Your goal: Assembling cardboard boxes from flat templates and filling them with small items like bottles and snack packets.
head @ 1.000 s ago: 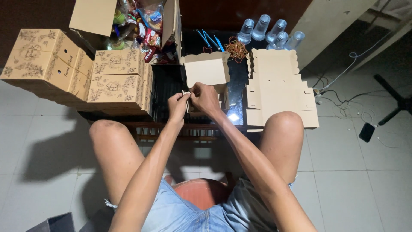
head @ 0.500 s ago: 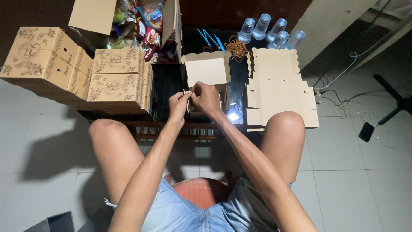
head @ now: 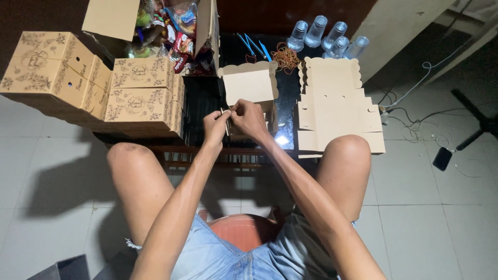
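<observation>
Nearest me, my bare knees frame a dark low table (head: 207,103). Above its front edge my left hand (head: 215,126) and right hand (head: 250,118) meet, fingertips pinched together on a small thin item I cannot identify, held just in front of the half-folded brown box (head: 250,88). Right of it lies a stack of flat box blanks (head: 334,103); left stand printed finished boxes (head: 140,96). Farther back sit rubber bands (head: 285,54), blue pens (head: 254,45), clear plastic cups (head: 327,37) and an open carton of snacks (head: 166,26).
</observation>
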